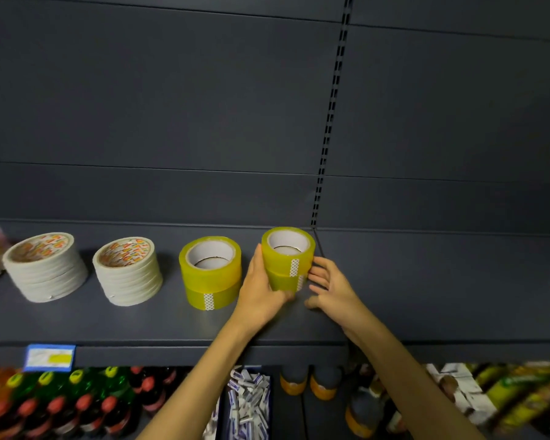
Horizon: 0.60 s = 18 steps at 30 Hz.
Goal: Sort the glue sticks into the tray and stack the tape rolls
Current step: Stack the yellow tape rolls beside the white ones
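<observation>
A stack of two yellow tape rolls (288, 258) stands on the dark shelf (426, 296). My left hand (261, 290) wraps around its left side and lower roll. My right hand (329, 287) is beside its right side, fingers spread and touching the lower roll. Left of them stands a second stack of two yellow tape rolls (211, 271). Further left are two stacks of several thin white tape rolls (128, 269) (45, 265). On the shelf below, a dark tray (226, 404) holds several small white and blue glue sticks (250, 401).
The lower shelf holds bottles with red and yellow caps (61, 404) at left, orange-banded jars (308, 382) in the middle and packets (505, 395) at right. A blue price label (49, 357) sits on the shelf edge. A slotted upright (327, 128) divides the back panel.
</observation>
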Each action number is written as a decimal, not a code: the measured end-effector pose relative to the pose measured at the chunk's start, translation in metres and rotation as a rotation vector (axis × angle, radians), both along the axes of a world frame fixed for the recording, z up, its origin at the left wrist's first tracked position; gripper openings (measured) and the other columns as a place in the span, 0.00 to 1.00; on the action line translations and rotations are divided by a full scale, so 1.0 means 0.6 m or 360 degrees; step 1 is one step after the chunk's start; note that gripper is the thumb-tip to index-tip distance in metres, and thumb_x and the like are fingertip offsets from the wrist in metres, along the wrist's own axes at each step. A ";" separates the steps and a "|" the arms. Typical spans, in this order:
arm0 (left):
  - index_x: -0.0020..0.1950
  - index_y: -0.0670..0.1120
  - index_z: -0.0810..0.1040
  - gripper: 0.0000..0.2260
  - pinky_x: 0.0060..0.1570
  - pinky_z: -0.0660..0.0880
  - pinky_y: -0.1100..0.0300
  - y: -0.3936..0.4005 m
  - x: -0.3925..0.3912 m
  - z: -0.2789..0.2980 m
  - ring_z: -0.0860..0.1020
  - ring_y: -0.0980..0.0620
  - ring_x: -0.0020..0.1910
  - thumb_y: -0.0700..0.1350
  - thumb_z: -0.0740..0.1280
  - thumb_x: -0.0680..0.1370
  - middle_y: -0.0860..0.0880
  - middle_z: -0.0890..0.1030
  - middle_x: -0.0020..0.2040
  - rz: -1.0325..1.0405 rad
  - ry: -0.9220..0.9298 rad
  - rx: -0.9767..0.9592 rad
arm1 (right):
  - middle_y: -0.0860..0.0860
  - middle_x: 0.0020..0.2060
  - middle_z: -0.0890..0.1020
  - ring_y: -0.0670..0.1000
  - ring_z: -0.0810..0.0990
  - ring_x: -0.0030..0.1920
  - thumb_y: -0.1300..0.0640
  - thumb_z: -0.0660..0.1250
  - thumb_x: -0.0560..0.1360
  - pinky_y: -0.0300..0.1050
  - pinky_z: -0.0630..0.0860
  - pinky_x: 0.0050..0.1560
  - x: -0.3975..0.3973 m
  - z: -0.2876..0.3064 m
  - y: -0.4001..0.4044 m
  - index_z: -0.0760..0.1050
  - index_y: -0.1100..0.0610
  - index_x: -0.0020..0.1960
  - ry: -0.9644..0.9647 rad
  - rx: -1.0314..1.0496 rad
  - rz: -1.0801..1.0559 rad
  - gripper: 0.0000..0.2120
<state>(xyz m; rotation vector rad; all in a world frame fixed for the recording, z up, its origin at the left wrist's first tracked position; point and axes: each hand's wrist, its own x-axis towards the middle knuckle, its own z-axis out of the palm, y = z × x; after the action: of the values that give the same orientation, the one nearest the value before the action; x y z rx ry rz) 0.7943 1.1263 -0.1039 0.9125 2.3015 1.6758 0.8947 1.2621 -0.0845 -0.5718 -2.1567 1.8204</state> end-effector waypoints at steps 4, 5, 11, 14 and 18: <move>0.78 0.53 0.56 0.51 0.68 0.68 0.55 -0.033 0.021 -0.014 0.67 0.53 0.68 0.52 0.79 0.60 0.51 0.69 0.68 -0.0030 0.0182 -0.0026 | 0.58 0.61 0.76 0.54 0.76 0.63 0.76 0.72 0.68 0.40 0.76 0.56 0.030 -0.017 -0.017 0.66 0.57 0.66 0.0066 0.0028 -0.0068 0.32; 0.76 0.53 0.57 0.50 0.66 0.69 0.56 -0.038 0.026 -0.015 0.68 0.53 0.67 0.54 0.80 0.60 0.51 0.70 0.66 -0.0012 0.0216 -0.0026 | 0.58 0.60 0.77 0.54 0.77 0.61 0.73 0.75 0.68 0.41 0.77 0.56 0.034 -0.019 -0.022 0.66 0.57 0.66 0.0075 0.0056 -0.0078 0.32; 0.71 0.52 0.64 0.47 0.56 0.74 0.59 -0.043 0.042 0.004 0.75 0.54 0.62 0.58 0.82 0.58 0.55 0.75 0.64 0.0135 0.0246 0.0051 | 0.44 0.67 0.70 0.38 0.72 0.63 0.61 0.82 0.64 0.37 0.77 0.59 0.015 -0.001 -0.039 0.61 0.50 0.74 0.0263 0.0123 -0.0048 0.46; 0.72 0.47 0.64 0.47 0.53 0.70 0.64 -0.046 0.040 0.007 0.75 0.55 0.59 0.52 0.84 0.59 0.50 0.76 0.65 0.0189 0.0210 -0.0010 | 0.42 0.63 0.74 0.38 0.75 0.61 0.62 0.83 0.63 0.38 0.79 0.56 0.003 0.009 -0.038 0.66 0.47 0.69 0.0326 0.0130 -0.0044 0.42; 0.70 0.46 0.65 0.45 0.54 0.71 0.64 -0.051 0.036 0.004 0.75 0.55 0.59 0.53 0.84 0.60 0.49 0.76 0.65 0.0193 0.0191 -0.0086 | 0.46 0.62 0.79 0.45 0.79 0.61 0.60 0.84 0.61 0.43 0.80 0.57 0.001 0.011 -0.023 0.70 0.45 0.66 0.0284 0.0112 0.0019 0.38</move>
<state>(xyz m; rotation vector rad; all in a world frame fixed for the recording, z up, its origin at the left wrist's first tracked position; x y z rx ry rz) 0.8161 1.0957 -0.1018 0.9032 2.5150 1.6369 0.8952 1.2485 -0.0777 -0.3665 -2.0990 1.7225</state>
